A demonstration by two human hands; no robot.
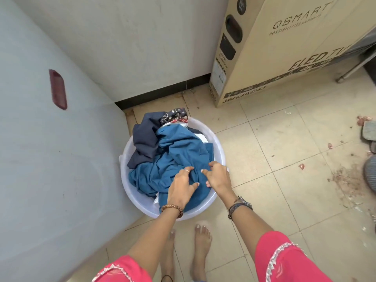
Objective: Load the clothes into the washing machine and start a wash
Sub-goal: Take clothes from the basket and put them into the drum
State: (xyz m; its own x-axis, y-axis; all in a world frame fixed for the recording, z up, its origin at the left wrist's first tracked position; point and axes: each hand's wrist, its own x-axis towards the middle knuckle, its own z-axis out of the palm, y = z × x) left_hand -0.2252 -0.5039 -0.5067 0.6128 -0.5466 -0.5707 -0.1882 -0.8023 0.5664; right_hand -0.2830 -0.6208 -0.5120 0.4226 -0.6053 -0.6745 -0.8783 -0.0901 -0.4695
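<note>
Loading hardly begun: clothes in the tub on the floor, nothing yet lifted out.

At far left, a large pale appliance side (pixel 40 159) with a red badge (pixel 58 89), possibly the washing machine, though no door, drum or controls in view, so no telling. Just beside it, on the tiled floor (pixel 284 159), a white plastic tub (pixel 218 147) heaped with clothes: dark navy piece (pixel 144 139), patterned piece (pixel 175 116), big blue garment (pixel 179 155) on top. Left hand (pixel 181 190) on the blue garment, fingers spread and bent into the cloth, thumb pinching a fold. Right hand (pixel 217 176) close beside, fingers curled and gripping the same cloth near the tub rim. Farther right, a cardboard TV box (pixel 284 58) against the wall. Still to do, by judgement: lifting out, loading everything, starting the wash.
</note>
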